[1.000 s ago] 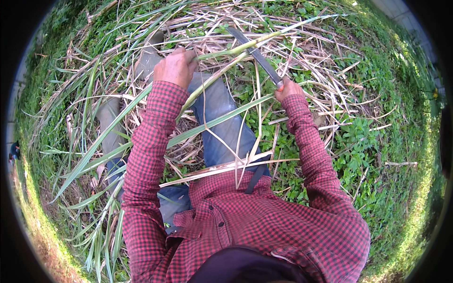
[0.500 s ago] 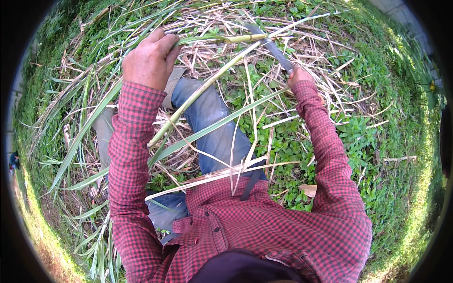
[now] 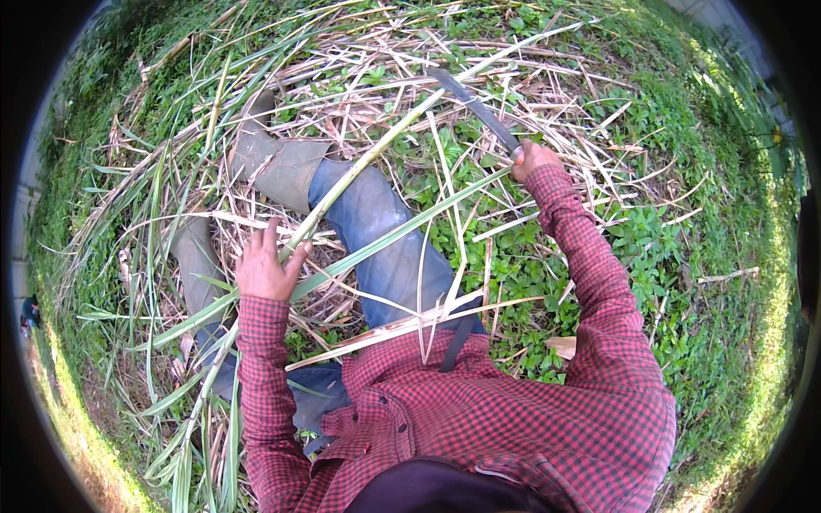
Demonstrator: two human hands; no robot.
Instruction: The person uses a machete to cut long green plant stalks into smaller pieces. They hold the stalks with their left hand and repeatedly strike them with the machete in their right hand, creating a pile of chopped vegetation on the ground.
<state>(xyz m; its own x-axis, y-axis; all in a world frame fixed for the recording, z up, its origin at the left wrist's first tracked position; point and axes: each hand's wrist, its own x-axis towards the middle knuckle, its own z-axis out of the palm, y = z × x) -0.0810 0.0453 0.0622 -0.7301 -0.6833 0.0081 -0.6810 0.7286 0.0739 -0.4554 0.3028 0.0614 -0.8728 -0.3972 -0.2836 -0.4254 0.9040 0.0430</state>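
Note:
A long pale-green cane stalk [image 3: 363, 162] slants from my left side up to the far right, over my knee. My left hand [image 3: 267, 267] is at its near end, fingers spread and thumb apart, with the stalk between them; the grip looks loose. My right hand [image 3: 536, 162] is closed round the handle of a machete [image 3: 479, 109]. Its dark blade points up and left, its tip near or against the stalk. A long green leaf [image 3: 402, 224] runs from beside my left hand to below my right hand.
Dry straw-coloured leaves and stems [image 3: 547, 77] litter the green ground plants [image 3: 667, 265]. My bent leg in blue trousers [image 3: 376, 214] and a grey-green boot [image 3: 286, 171] lies beneath the stalk, close to the blade. More long leaves [image 3: 184, 453] spread at the left.
My left hand has let go of the short yellow-green cane piece and come down to the long stalk's near end. The machete has shifted slightly left and down.

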